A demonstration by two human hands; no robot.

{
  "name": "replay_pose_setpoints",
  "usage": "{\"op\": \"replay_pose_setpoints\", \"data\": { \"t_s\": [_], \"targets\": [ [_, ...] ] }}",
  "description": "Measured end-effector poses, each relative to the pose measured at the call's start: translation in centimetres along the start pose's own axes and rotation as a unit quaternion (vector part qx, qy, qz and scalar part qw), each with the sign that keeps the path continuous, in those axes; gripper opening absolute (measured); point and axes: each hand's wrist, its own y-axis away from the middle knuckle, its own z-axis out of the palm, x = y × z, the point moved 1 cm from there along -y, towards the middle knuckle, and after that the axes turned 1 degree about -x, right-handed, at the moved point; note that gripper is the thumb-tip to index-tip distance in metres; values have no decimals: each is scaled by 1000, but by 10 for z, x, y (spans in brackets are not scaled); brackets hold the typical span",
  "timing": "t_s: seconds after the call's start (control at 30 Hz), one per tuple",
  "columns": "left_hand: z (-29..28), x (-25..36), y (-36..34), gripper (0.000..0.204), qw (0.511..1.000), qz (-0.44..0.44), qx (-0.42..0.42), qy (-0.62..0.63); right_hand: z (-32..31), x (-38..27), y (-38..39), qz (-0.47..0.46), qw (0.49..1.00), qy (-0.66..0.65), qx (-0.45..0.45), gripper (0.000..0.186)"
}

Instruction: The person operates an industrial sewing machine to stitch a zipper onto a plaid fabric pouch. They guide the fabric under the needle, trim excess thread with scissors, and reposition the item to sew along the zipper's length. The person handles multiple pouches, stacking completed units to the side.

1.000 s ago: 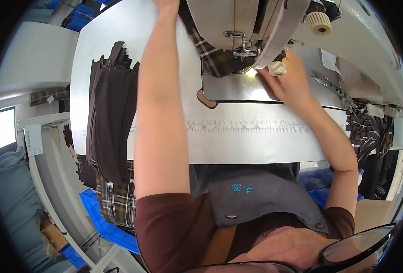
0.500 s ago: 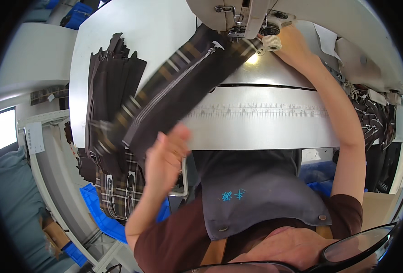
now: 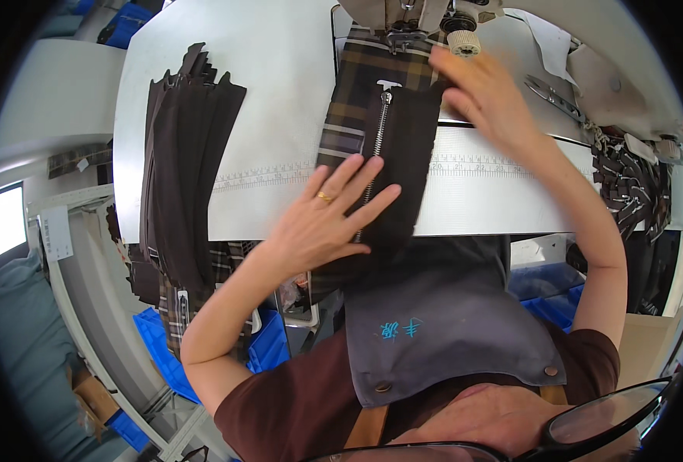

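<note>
A dark fabric piece with a silver zipper (image 3: 400, 154) lies lengthwise over a brown plaid panel (image 3: 377, 55) below the presser foot (image 3: 405, 38) of a white sewing machine. My left hand (image 3: 337, 212) lies open on the zipper piece, fingers spread, a gold ring on one finger. My right hand (image 3: 480, 92), slightly blurred, is open at the upper right of the piece, beside the foot and a cream knob (image 3: 464, 43), fingertips at or near the fabric edge; exact contact is unclear.
A stack of dark zipper strips (image 3: 178, 146) rests on the table's left over plaid pieces. Scissors (image 3: 549, 96) and a white paper (image 3: 549, 42) lie by the machine at right, near a bunched pile of zippered pieces (image 3: 626, 189). Blue bins (image 3: 160, 346) sit below the table (image 3: 495, 215).
The plaid piece with zipper has swung out from under the machine toward me and now lies straight. My left hand came down, then moved up onto it. My right hand shifted slightly down.
</note>
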Motion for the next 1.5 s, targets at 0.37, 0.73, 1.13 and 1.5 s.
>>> {"op": "replay_pose_setpoints", "data": {
  "t_s": [0.37,0.73,1.13,1.5],
  "targets": [
    [5,-9,-48,38,957,-74,264,95,-14,-33,-11,-251,966,51,36,32],
    [-5,-53,-74,31,975,-28,221,4,-22,-51,-31,-305,944,102,-68,10],
    [-5,-70,-99,33,965,-14,245,-90,5,-58,-8,-163,983,-37,74,22],
    [-3,-124,-135,18,968,-12,239,79,11,-26,-22,-73,993,-31,91,21]
  ]
}}
